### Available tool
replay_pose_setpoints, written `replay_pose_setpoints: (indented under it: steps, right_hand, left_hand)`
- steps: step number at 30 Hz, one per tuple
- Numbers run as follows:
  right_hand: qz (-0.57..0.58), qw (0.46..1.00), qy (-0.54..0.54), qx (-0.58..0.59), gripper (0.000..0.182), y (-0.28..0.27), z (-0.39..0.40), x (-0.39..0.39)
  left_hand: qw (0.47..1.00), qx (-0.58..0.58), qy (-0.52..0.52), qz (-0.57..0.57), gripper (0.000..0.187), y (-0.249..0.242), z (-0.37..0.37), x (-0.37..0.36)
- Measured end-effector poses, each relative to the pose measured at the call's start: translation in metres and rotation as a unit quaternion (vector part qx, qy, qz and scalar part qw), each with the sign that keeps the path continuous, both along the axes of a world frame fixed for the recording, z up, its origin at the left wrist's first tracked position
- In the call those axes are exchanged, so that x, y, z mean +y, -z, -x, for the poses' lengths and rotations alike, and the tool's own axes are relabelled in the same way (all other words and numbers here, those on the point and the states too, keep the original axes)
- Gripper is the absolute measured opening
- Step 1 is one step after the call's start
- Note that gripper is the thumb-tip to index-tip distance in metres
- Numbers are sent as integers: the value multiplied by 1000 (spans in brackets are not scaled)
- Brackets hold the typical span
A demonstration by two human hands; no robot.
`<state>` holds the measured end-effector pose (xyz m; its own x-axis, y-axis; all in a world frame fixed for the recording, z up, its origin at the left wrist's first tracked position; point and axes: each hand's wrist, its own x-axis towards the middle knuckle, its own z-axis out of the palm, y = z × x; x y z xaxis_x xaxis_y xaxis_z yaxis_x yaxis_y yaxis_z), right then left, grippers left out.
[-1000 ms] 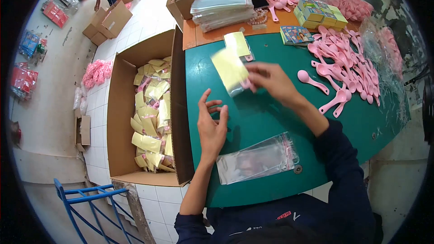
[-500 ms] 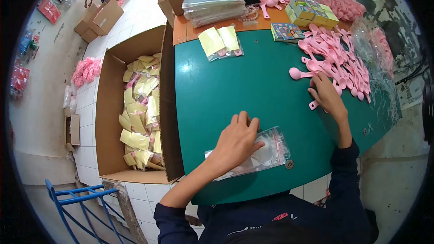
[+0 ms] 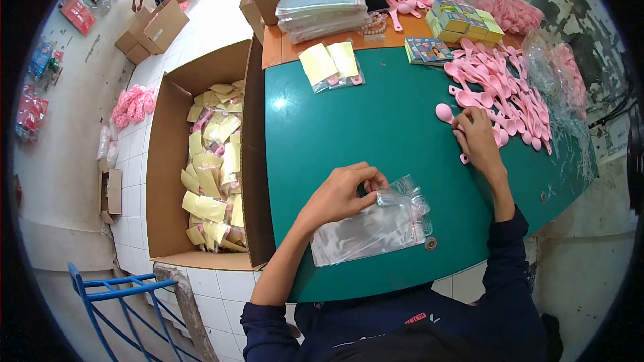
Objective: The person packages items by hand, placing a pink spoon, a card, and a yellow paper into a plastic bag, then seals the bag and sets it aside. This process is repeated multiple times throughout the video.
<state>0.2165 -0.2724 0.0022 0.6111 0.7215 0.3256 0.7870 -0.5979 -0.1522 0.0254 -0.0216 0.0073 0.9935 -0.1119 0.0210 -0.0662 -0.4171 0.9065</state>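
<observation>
I see a round green table (image 3: 349,127) over white tiles — my left hand (image 3: 342,194) pinches the stack of clear plastic bags (image 3: 372,228); my right hand (image 3: 477,135) closes on a pink plastic spoon (image 3: 445,113).

A small packing workshop is seen here. A green worktable (image 3: 362,127) is spread with a heap of loose pink plastic spoons (image 3: 510,94), and stacks of clear bags (image 3: 322,13) are piled at its far edge. An open cardboard carton (image 3: 168,161) beside the table is filled with finished yellow-carded packets (image 3: 215,174). More cartons (image 3: 151,30) and bagged goods (image 3: 30,114) are scattered over the tiled floor (image 3: 201,33).
</observation>
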Motion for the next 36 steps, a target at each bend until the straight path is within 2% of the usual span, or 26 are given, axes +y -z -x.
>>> replay_pose_setpoints:
  steps: [2,5,8,9,11,12,13,17,23,26,29,32,35,36]
  right_hand:
    - [-6,1000,12,26,21,-2,5,2]
    - [-61,997,-5,43,22,7,0,0]
    - [-137,989,-1,65,24,2,7,4]
    - [-166,983,0,77,24,-4,11,8]
    - [-203,961,-45,184,22,-17,22,14]
    - [-220,944,-67,237,21,-23,30,17]
    - [-263,880,-36,394,16,-25,40,20]
    - [-277,845,-87,450,13,-31,64,34]
    - [-196,851,-113,473,15,-41,73,36]
    - [-154,890,-172,393,17,-41,76,39]
    - [-133,887,-215,386,18,-37,78,39]
    - [-143,875,-193,421,17,-41,83,42]
    - [-346,741,-91,569,21,-42,82,41]
    - [-328,760,-100,552,23,-37,81,39]
  left_hand:
    - [1000,23,-5,-13,14,-6,2,-1]
    - [1000,-8,-11,-7,13,-4,3,1]
    - [997,-39,-3,73,14,6,0,5]
    - [992,-13,-10,123,16,6,0,5]
    - [974,39,-25,220,18,6,0,5]
    - [971,57,-35,231,20,5,0,5]
    - [966,75,-45,242,23,5,0,6]
    - [971,85,-61,215,32,2,-1,6]
    - [982,106,-77,138,39,-7,-2,1]
    - [986,132,-73,74,40,-16,-1,-3]
    - [990,76,-29,119,41,-2,-2,-8]
    - [989,81,12,123,40,-5,-3,-11]
    - [983,111,-16,146,42,-8,-4,-6]
    - [978,117,-17,170,43,-7,-3,-6]
